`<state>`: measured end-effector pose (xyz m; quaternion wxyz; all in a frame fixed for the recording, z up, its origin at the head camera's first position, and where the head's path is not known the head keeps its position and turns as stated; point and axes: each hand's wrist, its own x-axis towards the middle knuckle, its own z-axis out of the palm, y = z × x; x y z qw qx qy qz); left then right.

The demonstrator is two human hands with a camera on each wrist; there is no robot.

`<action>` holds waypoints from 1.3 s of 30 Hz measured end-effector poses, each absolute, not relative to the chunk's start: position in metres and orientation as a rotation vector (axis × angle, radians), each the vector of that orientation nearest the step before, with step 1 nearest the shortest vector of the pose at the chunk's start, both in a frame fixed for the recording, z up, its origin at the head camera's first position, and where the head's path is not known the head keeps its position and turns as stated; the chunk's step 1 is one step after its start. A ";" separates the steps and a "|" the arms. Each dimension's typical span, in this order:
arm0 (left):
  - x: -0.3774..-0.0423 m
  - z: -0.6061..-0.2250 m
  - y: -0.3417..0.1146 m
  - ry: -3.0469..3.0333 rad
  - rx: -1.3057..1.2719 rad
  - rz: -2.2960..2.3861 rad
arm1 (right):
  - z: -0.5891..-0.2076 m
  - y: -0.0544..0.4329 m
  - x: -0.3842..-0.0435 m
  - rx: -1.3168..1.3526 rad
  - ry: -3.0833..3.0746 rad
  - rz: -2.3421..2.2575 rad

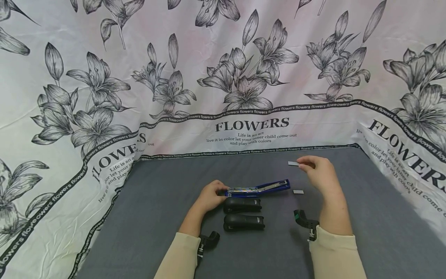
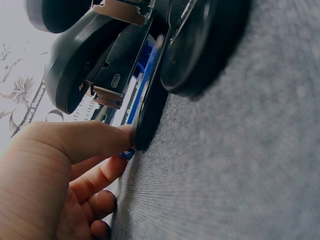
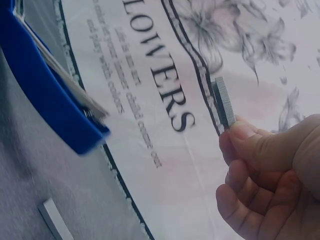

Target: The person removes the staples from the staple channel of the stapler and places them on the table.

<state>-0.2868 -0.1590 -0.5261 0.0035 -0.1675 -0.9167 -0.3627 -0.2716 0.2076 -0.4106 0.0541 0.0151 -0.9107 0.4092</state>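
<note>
A blue stapler lies opened out flat, its metal channel facing up in the head view. My left hand grips its left end between thumb and fingers; in the left wrist view black staplers partly hide the blue stapler. Off to the right, my right hand pinches a strip of staples by one end, raised beyond the blue stapler's right end. The right wrist view shows the strip jutting from between thumb and fingertips, with the other fingers curled below. Another strip of staples lies on the table.
Two black staplers lie side by side, nearer than the blue one. The grey tabletop is bounded at the back and sides by a flower-print cloth. Both wrists wear black camera mounts.
</note>
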 end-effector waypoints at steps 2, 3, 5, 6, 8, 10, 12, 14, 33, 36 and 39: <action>-0.287 -0.526 -0.159 -2.873 -0.521 -1.136 | -0.412 0.214 -0.272 0.028 -2.765 1.243; -0.287 -0.526 -0.159 -2.873 -0.519 -1.137 | -0.413 0.216 -0.272 0.016 -2.763 1.247; -0.287 -0.526 -0.159 -2.873 -0.516 -1.139 | -0.415 0.222 -0.272 0.001 -2.765 1.252; -0.287 -0.526 -0.158 -2.872 -0.517 -1.140 | -0.415 0.225 -0.272 -0.002 -2.768 1.255; -0.287 -0.527 -0.158 -2.868 -0.522 -1.142 | -0.418 0.231 -0.272 -0.006 -2.774 1.260; -0.287 -0.527 -0.158 -2.866 -0.525 -1.139 | -0.420 0.238 -0.273 -0.004 -2.781 1.258; -0.287 -0.527 -0.158 -2.866 -0.530 -1.136 | -0.424 0.245 -0.274 -0.012 -2.788 1.259; -0.288 -0.528 -0.158 -2.865 -0.532 -1.137 | -0.428 0.251 -0.274 -0.031 -2.800 1.260; -0.286 -0.528 -0.159 -2.860 -0.539 -1.148 | -0.467 0.283 -0.277 -0.169 -3.039 1.226; -0.287 -0.528 -0.159 -2.859 -0.543 -1.146 | -0.471 0.285 -0.278 -0.122 -3.071 1.241; -0.287 -0.527 -0.159 -2.863 -0.542 -1.148 | -0.475 0.287 -0.280 -0.102 -3.090 1.248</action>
